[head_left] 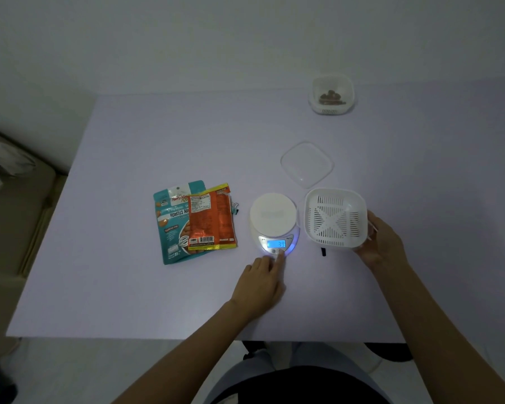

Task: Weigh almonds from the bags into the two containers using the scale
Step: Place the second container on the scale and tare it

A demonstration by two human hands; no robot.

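The left hand (261,277) lies on the surface (129,287) just in front of the scale (274,221); its index finger is stretched forward and the tip presses a button under the blue lit display, while the other fingers are bent in loosely and hold nothing. The digits on the display are too small to read with certainty. The right hand (384,243) grips the right edge of the white slotted container (336,218), with the fingers curled round its side; this container is just beside the scale on its right and is tilted so that its slotted bottom faces the camera. I cannot tell if its lower edge touches the surface. To the left of the scale, near but apart from the left hand, lie the two bags: the orange bag (213,220) rests partly on top of the teal bag (168,228). A clear lid (306,164) lies flat behind the scale and the tilted container. Well apart from both hands, at the far side of the surface, stands the far container (331,107) with some almonds (330,97) inside
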